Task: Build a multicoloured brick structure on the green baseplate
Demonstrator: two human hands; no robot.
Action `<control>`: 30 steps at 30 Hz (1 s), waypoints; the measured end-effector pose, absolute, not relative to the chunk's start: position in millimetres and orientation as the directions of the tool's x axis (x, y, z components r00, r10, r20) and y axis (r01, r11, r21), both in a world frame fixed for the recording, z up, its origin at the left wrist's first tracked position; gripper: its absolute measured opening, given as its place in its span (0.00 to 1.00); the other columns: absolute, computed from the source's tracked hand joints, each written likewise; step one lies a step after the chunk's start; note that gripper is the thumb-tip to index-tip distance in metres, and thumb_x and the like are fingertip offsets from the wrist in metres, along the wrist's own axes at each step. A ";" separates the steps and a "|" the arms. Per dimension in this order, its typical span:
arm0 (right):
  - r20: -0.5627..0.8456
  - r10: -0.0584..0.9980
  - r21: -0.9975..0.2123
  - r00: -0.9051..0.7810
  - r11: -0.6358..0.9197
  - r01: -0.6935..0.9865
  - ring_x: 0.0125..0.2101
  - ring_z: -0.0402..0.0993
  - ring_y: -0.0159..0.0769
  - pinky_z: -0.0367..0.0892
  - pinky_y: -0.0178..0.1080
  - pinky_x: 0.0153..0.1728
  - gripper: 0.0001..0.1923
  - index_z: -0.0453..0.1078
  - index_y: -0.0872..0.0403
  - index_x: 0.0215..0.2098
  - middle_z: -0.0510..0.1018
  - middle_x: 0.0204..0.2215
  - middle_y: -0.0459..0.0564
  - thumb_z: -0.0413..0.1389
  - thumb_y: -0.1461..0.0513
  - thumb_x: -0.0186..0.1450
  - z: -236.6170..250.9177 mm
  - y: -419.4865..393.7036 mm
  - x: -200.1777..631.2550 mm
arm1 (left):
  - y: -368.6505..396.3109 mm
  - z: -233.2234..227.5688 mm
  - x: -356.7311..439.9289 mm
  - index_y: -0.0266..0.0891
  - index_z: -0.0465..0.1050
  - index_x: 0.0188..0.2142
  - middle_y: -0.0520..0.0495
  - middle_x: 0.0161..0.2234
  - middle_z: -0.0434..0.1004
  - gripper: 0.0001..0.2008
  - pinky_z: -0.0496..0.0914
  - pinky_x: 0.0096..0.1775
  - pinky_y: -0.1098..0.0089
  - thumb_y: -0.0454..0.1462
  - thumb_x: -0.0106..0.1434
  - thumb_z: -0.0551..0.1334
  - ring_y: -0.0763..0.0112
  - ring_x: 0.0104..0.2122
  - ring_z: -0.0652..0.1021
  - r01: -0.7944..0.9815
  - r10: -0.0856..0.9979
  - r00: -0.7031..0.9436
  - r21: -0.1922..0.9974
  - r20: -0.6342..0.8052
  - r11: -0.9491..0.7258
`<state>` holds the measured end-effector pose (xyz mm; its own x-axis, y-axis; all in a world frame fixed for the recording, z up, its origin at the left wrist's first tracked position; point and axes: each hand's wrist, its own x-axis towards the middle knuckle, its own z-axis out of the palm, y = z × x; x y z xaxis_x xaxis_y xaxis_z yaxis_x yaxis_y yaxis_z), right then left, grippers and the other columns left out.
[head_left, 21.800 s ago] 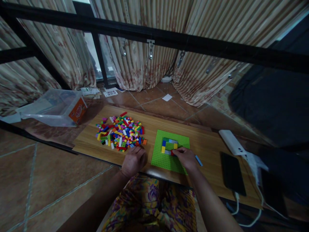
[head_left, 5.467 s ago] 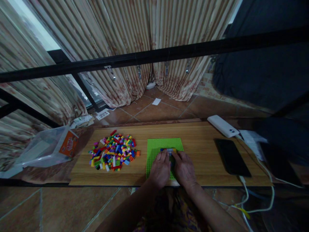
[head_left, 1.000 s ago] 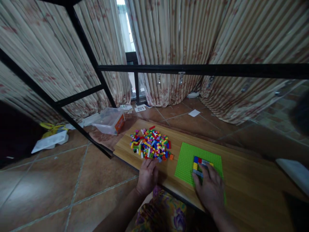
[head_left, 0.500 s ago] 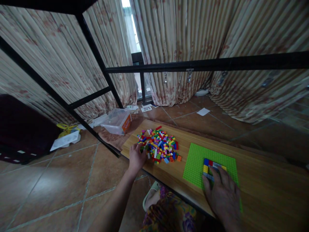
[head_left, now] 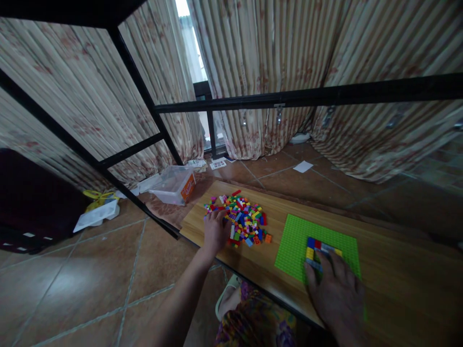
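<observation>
My left hand (head_left: 216, 232) reaches into the near left side of a heap of small coloured toy bricks (head_left: 244, 219). Its fingers are bent down and slightly apart among the bricks; no brick shows clearly in its grasp. On a green baseplate (head_left: 291, 241) stands a low block of joined bricks in blue, red, yellow and grey (head_left: 310, 250). Over this block lies my right hand (head_left: 336, 284), fingers spread and thumb at its near left side. The hand covers much of the block and the plate's near right part.
The bricks and plate lie on a long wooden board (head_left: 390, 270). Past its left end stands a clear plastic box (head_left: 170, 185) on the tiled floor. Black metal bars (head_left: 253, 101) run across in front of striped curtains (head_left: 275, 53). A dark suitcase (head_left: 32, 202) is at far left.
My left hand has shifted a little to the right, further over the brick heap. The right hand stays on the brick block, and the view has tilted slightly.
</observation>
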<state>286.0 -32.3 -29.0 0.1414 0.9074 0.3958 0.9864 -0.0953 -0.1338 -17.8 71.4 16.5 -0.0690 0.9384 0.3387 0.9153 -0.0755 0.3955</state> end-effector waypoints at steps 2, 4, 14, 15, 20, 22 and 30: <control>0.402 0.905 -0.133 0.139 -0.092 0.987 0.58 0.60 0.55 0.57 0.56 0.54 0.25 0.63 0.57 0.58 0.64 0.60 0.60 0.44 0.51 0.69 -30.1 -31.8 286.9 | 78.6 17.4 -8.6 0.40 0.71 0.51 0.40 0.47 0.74 0.18 0.64 0.52 0.57 0.39 0.61 0.61 0.54 0.49 0.70 0.936 0.954 -0.060 0.348 0.295 -0.049; 0.406 0.903 -0.133 0.139 -0.092 0.987 0.58 0.60 0.55 0.57 0.56 0.54 0.25 0.63 0.56 0.57 0.64 0.60 0.60 0.44 0.51 0.69 -31.3 -31.0 287.8 | 84.0 16.8 -2.4 0.40 0.70 0.52 0.41 0.46 0.75 0.20 0.63 0.51 0.56 0.39 0.60 0.62 0.53 0.49 0.70 0.949 0.966 -0.054 0.314 0.255 -0.030; 0.410 0.902 -0.116 0.132 -0.092 0.989 0.57 0.61 0.55 0.58 0.56 0.53 0.25 0.63 0.56 0.58 0.65 0.59 0.61 0.45 0.51 0.69 -31.5 -30.0 287.9 | 89.9 13.1 2.2 0.39 0.69 0.53 0.42 0.43 0.76 0.22 0.64 0.51 0.58 0.31 0.58 0.59 0.58 0.46 0.74 0.928 0.939 0.024 0.340 0.344 -0.149; 0.412 0.902 -0.117 0.130 -0.089 0.989 0.57 0.61 0.55 0.59 0.56 0.53 0.25 0.63 0.56 0.58 0.65 0.59 0.61 0.45 0.51 0.69 -30.7 -30.1 287.7 | 89.3 12.9 2.0 0.39 0.69 0.53 0.42 0.42 0.76 0.22 0.64 0.51 0.58 0.30 0.58 0.59 0.59 0.46 0.74 0.919 0.928 0.041 0.351 0.370 -0.180; 0.411 0.901 -0.117 0.136 -0.096 0.989 0.56 0.62 0.54 0.59 0.54 0.52 0.24 0.64 0.56 0.57 0.65 0.59 0.60 0.45 0.51 0.69 -26.0 -29.7 286.9 | 87.4 8.8 1.6 0.39 0.69 0.53 0.42 0.42 0.75 0.22 0.67 0.49 0.59 0.29 0.58 0.58 0.59 0.46 0.74 0.882 0.901 0.046 0.407 0.430 -0.239; 0.408 0.902 -0.115 0.139 -0.100 0.988 0.56 0.62 0.53 0.59 0.54 0.52 0.24 0.64 0.55 0.57 0.65 0.59 0.59 0.45 0.52 0.69 -25.1 -29.5 286.7 | 88.3 6.1 1.6 0.37 0.69 0.52 0.41 0.43 0.74 0.21 0.69 0.48 0.60 0.29 0.59 0.57 0.60 0.44 0.75 0.854 0.902 0.032 0.457 0.431 -0.248; 0.424 0.894 -0.125 0.144 -0.100 0.987 0.55 0.63 0.54 0.60 0.54 0.52 0.24 0.64 0.55 0.56 0.66 0.58 0.59 0.45 0.51 0.69 -27.4 -28.9 286.8 | 95.8 -0.5 -0.1 0.38 0.70 0.50 0.41 0.46 0.71 0.20 0.72 0.48 0.63 0.27 0.59 0.55 0.63 0.45 0.75 0.782 0.912 0.017 0.563 0.409 -0.267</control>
